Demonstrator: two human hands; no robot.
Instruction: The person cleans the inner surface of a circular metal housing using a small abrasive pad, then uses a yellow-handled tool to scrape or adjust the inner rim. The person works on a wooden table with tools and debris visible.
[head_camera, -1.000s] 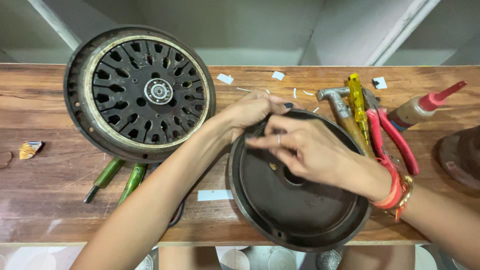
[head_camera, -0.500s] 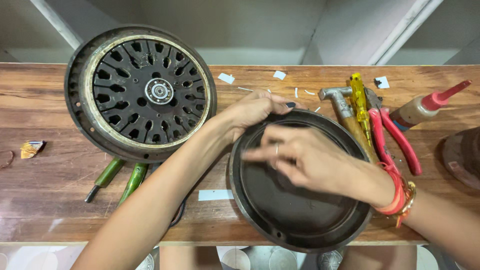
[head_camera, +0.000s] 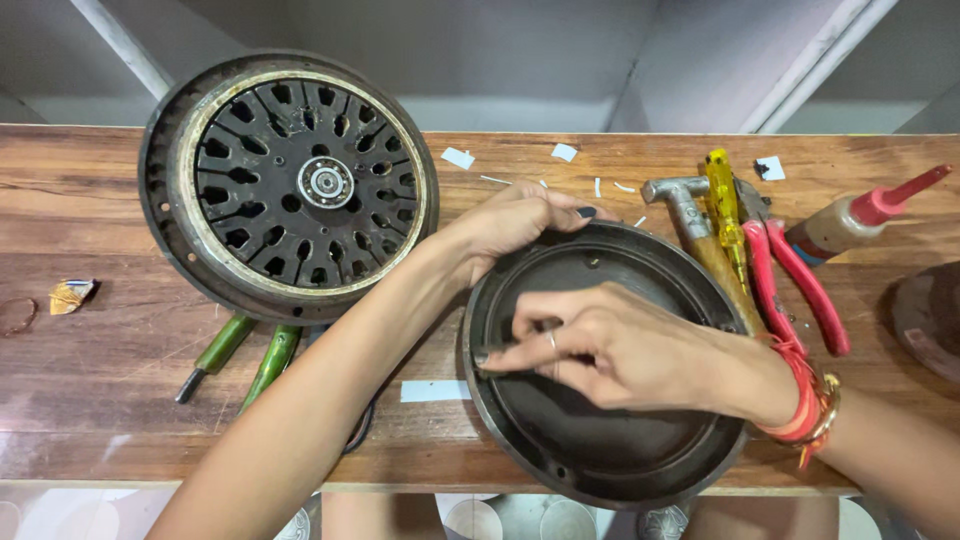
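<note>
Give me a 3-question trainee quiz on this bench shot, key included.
1. True or false: the left hand grips the rim of the dark cover.
2. Where do the right hand fingers rest? A) inside the cover B) on the hammer C) on the pliers
3. Fill in: the slotted motor housing lies to the ___ of the cover.

Key: 1 true; 2 A; 3 left.

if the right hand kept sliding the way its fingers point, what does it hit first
The right hand points left inside the dark round cover. It would likely meet that cover's raised left rim first, then the white paper slip on the bench; depth is hard to judge.
</note>
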